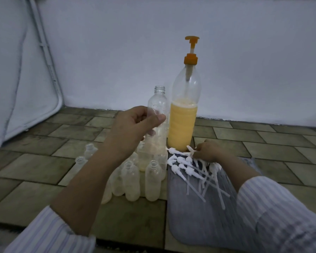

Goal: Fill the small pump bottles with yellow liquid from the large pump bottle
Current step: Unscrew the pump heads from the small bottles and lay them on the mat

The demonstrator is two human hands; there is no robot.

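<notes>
left hand grips ribbed clear plastic bottle.

we record a tiled floor of brownish rectangular slabs laid in a staggered pattern, with dark joints between them. behind it stands a plain pale wall meeting the floor along a dark line. at the left a white padded panel leans toward the corner, a thin cable trailing down across it. a grey cloth lies on the floor at right.
</notes>
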